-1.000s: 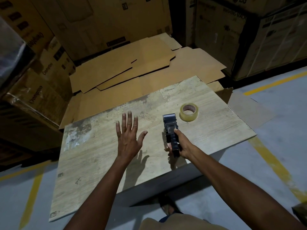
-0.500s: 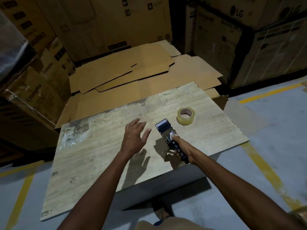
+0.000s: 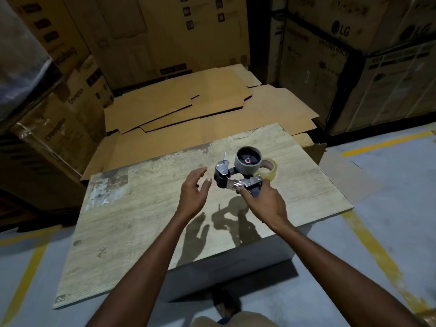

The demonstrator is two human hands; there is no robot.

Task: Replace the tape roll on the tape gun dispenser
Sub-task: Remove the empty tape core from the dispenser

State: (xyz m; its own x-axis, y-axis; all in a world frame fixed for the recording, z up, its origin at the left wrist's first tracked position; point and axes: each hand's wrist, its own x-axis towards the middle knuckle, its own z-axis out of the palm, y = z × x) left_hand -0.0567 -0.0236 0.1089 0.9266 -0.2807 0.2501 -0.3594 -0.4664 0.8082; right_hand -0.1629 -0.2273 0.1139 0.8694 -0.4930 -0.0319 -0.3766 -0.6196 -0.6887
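Observation:
My right hand (image 3: 265,204) grips the handle of a black and metal tape gun dispenser (image 3: 238,175) and holds it up above the wooden board (image 3: 132,223), turned on its side. Its grey hub (image 3: 248,162) faces me with no roll on it. A clear tape roll (image 3: 271,171) lies flat on the board just behind the gun, partly hidden by it. My left hand (image 3: 194,193) hovers beside the gun's front roller, fingers spread and curled, holding nothing.
The board rests on a low grey block. Flattened cardboard sheets (image 3: 188,109) lie behind it. Tall stacked cartons (image 3: 354,67) wall in the back and both sides. Grey floor with yellow lines (image 3: 377,251) runs to the right. A foot (image 3: 226,305) shows below.
My right hand lifted the tape gun off the board and turned it so the hub faces me. My left hand rose from the board and came close to the gun's front.

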